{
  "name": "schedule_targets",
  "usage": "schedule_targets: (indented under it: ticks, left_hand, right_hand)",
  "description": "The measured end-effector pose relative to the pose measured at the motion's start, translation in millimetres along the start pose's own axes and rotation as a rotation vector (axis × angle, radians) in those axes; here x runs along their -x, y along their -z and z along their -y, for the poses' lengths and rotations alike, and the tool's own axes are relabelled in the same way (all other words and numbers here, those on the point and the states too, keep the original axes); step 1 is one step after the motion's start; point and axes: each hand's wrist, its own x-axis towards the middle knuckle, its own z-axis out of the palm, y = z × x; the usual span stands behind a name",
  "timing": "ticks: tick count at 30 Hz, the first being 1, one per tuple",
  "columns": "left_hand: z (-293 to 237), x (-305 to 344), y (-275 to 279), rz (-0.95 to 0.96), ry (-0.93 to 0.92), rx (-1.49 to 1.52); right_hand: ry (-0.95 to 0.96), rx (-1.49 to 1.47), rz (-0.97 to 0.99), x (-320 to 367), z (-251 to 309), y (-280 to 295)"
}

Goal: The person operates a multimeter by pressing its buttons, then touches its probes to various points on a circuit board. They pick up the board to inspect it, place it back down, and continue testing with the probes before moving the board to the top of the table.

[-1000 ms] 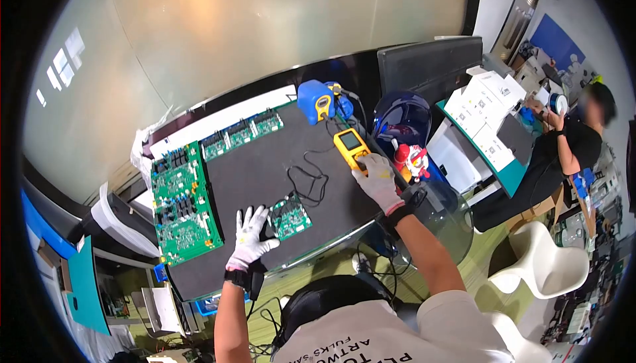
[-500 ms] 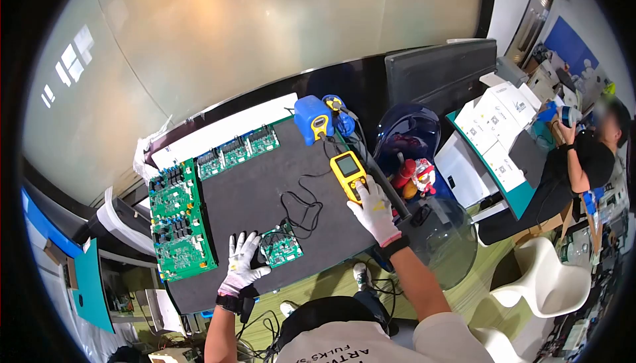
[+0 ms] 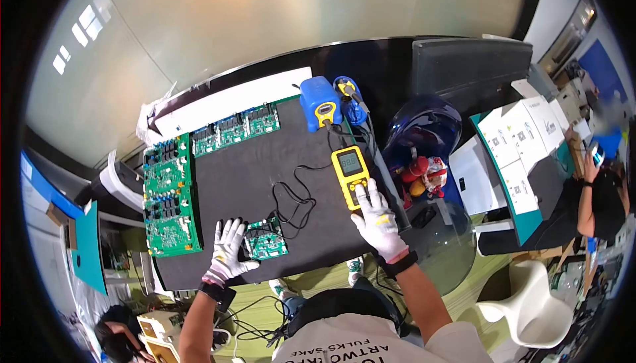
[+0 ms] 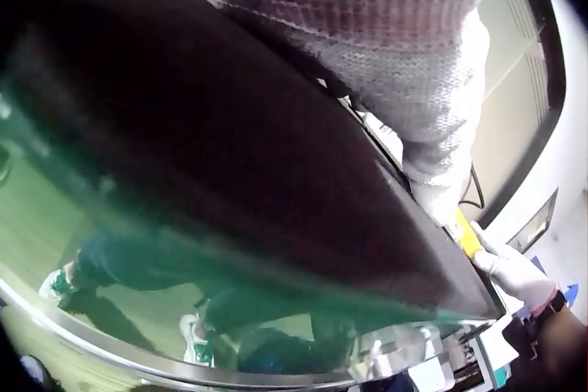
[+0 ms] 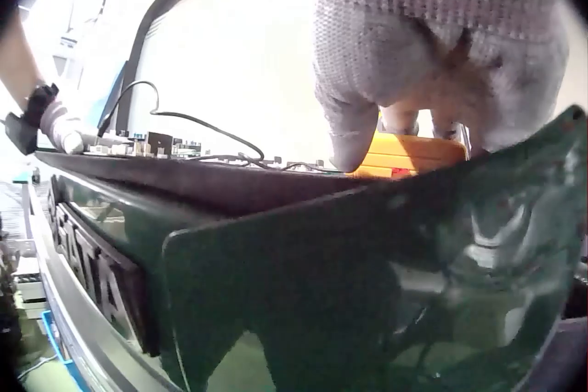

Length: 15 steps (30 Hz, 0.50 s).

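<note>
In the head view, my gloved right hand (image 3: 381, 226) touches the lower keypad of a yellow handheld meter (image 3: 358, 181) with outstretched fingers. Digits show on the meter's screen. The right wrist view has this meter (image 5: 404, 155) lying under the glove, its fingertips partly hidden. My gloved left hand (image 3: 227, 252) rests palm down on the dark mat (image 3: 245, 171), fingers spread, right beside a small green circuit board (image 3: 268, 244). A thin black cable (image 3: 295, 209) loops from the meter toward that board.
Large populated green boards (image 3: 173, 230) line the mat's left edge, and smaller ones (image 3: 227, 131) its back edge. A blue-and-yellow soldering station (image 3: 320, 101) stands at the back right. Beyond the right edge is a blue transparent chair (image 3: 430, 118). Another person (image 3: 604, 194) is at a far-right desk.
The meter's screen, blank before, now shows digits. My right hand has shifted lower on the meter, its fingers straighter. The left hand stays beside the small board while the head view shifts.
</note>
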Motion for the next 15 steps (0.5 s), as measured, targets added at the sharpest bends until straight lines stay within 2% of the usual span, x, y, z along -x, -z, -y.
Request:
schedule_targets:
  ticks: [3,8,15]
  left_hand:
    - [1,-3,1,0.088,0.072,0.007]
    - [5,-1,-4,0.064,0.09,0.065]
    - [-5,-9,11,0.153,0.167,0.056]
  right_hand:
    - [0.023,-0.009,0.036,0,-3,4]
    - [0.059,0.009,0.07,-3,-7,5]
    - [0.049,-0.016,0.161,-5,-4,13]
